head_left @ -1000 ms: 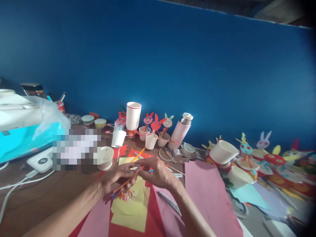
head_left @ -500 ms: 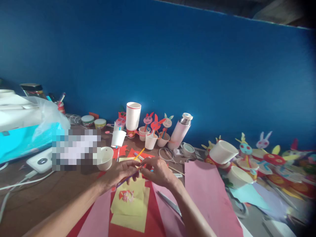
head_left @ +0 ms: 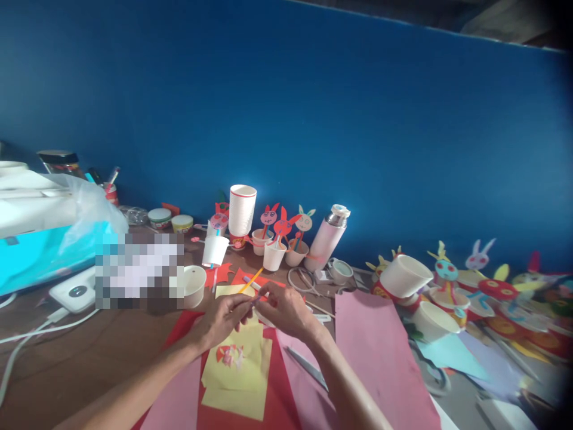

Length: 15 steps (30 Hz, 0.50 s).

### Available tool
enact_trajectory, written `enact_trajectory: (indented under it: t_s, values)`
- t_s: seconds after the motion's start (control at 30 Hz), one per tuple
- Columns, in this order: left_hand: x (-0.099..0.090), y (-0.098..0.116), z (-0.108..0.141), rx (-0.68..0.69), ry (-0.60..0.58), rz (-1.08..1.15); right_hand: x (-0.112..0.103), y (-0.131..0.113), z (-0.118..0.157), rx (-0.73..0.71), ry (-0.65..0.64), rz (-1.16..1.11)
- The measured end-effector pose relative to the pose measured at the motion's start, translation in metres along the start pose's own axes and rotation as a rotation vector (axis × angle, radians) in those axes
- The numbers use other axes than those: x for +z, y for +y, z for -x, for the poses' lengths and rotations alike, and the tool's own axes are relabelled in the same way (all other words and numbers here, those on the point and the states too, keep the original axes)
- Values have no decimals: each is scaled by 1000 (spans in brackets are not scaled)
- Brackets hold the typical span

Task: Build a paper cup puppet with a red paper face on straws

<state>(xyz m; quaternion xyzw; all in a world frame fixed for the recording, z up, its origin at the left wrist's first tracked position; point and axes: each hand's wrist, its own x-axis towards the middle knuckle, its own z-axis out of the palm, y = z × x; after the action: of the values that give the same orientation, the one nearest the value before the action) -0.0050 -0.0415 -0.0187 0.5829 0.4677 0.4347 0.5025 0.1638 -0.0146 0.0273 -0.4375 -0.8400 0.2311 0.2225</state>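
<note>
- Between left hand and right hand, pinched by both: small purple piece, apparently for steadiness.
- Below, on yellow paper: coloured scraps, seemingly kept together.
- Beyond, on bench: rabbit-faced cups, perhaps set aside.

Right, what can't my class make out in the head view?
Head view:
1. Purple item between left hand and right hand: fingers mostly cover it.
2. Pixelated patch: blocks hide what's beneath.
3. Silver blade: right forearm hides its lower end.
4. Far-right paper figure: blurred.
</note>
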Motion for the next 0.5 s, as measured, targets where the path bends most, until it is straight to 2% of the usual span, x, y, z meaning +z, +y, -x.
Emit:
enact_trajectory:
  t_s: [0.23,0.5]
  values:
    - [4,8,2,-6,34,84,-4,-8,0,54,65,142]
    - [8,9,0,-78,48,232,-5,-12,-1,86,38,319]
